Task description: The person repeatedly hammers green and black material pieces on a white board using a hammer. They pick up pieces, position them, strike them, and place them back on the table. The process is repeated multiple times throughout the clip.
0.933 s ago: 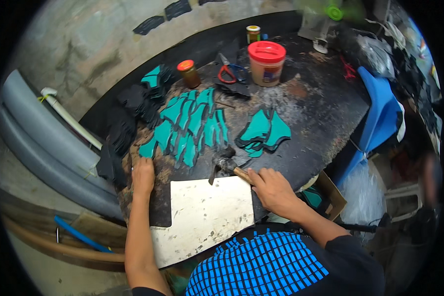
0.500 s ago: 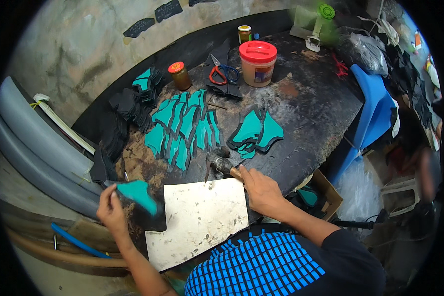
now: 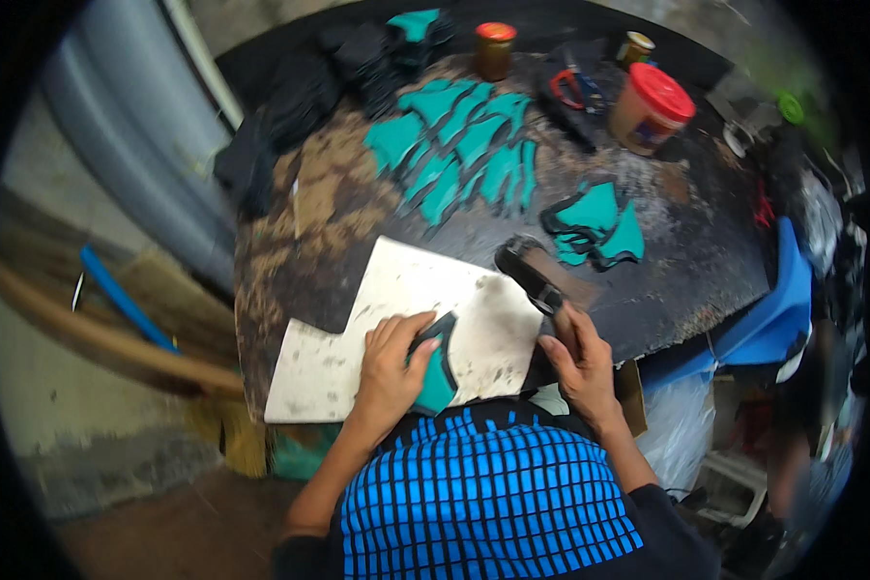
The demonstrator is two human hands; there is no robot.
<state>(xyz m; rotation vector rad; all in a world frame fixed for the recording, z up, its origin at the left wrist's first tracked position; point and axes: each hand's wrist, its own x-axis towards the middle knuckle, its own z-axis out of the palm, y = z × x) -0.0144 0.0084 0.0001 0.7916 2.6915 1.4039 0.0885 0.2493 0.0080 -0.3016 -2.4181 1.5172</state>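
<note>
Spanning the view, a dark, stained bench (image 3: 667,280) is shown, and near its front edge a pale cutting slab (image 3: 358,338) is laid. Since the earlier views, a teal piece (image 3: 437,372) with a black edge has been brought from the left side onto this slab, where it is now pressed flat under the left hand (image 3: 391,372), fingers spread and not closed around it; positioning for work on the slab is thereby suggested. A dark-headed hammer (image 3: 527,271) is held by the right hand (image 3: 580,362), its grip wrapped fully round the handle, the head hanging just beside the piece. Behind, rows of teal cut pieces (image 3: 459,150), a red-lidded tub (image 3: 648,108) and red-handled scissors (image 3: 575,89) are seen, well apart; nothing is seen between hammer and piece.
</note>
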